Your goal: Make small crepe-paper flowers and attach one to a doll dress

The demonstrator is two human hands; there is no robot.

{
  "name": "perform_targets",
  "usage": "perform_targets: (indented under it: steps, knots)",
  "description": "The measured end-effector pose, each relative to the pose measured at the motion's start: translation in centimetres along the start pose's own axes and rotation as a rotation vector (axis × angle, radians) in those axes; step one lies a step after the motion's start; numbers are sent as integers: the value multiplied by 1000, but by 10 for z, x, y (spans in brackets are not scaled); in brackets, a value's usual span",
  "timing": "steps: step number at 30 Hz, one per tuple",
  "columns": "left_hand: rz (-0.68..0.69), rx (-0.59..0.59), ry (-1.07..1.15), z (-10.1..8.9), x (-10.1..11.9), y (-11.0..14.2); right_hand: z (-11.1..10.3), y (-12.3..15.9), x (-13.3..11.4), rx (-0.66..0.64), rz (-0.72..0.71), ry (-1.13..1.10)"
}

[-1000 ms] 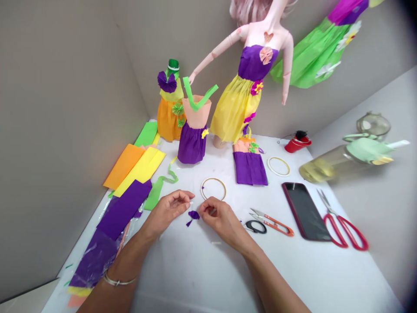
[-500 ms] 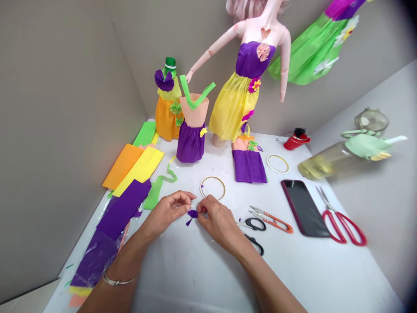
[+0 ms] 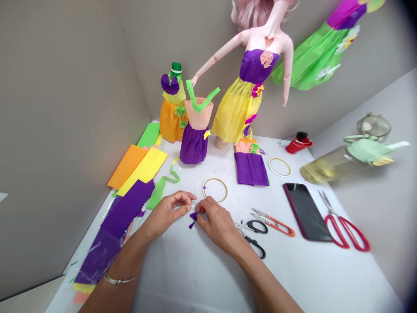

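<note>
Between the thumb and fingers of my right hand (image 3: 213, 219) is a small gathered purple paper piece (image 3: 193, 221), low over the white table. Part of it is hidden behind the fingertips. Just to its left, my left hand (image 3: 172, 211) has its thumb and forefinger curled toward each other. A tiny whitish bit shows at those fingertips, too small to name. Right behind both hands lies a thin tape roll (image 3: 215, 190) with a purple speck on its rim. Black-handled scissors (image 3: 257, 248) lie to the right of my right hand, partly covered by it.
Orange thread snips (image 3: 276, 224), a phone (image 3: 306, 211) and red-handled scissors (image 3: 347, 228) lie right. Coloured paper sheets (image 3: 128, 204) line the left. Behind stand a doll (image 3: 250, 74), a small purple-skirted dress (image 3: 195, 139), a red bucket (image 3: 296, 145) and a drink bottle (image 3: 329, 163).
The camera view has shifted slightly. My right fingers have turned a little over the purple paper piece, so less of it shows. My left hand has hardly moved.
</note>
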State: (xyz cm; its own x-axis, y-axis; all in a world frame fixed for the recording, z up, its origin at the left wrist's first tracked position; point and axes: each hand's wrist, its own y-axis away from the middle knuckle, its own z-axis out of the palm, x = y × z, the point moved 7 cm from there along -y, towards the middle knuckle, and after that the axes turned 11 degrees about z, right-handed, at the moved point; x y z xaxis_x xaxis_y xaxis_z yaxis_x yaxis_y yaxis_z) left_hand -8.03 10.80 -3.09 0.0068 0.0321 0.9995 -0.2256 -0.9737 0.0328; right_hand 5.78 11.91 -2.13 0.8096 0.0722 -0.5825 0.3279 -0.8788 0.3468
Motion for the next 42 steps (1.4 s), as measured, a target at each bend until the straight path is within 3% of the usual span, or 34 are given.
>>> perform_targets:
  steps: [12,20,30,42]
  knots:
    - [-2,-24,1,1,1,1,-1,3,0,-37,-1,9]
    - [-8,-39,-8,2,2,2,-9,9,3,-65,-10,-105]
    - [7,-32,6,5,3,3,-2,12,0,-58,37,10]
    - [17,-55,13,5,3,2,-9,12,4,-77,14,-256]
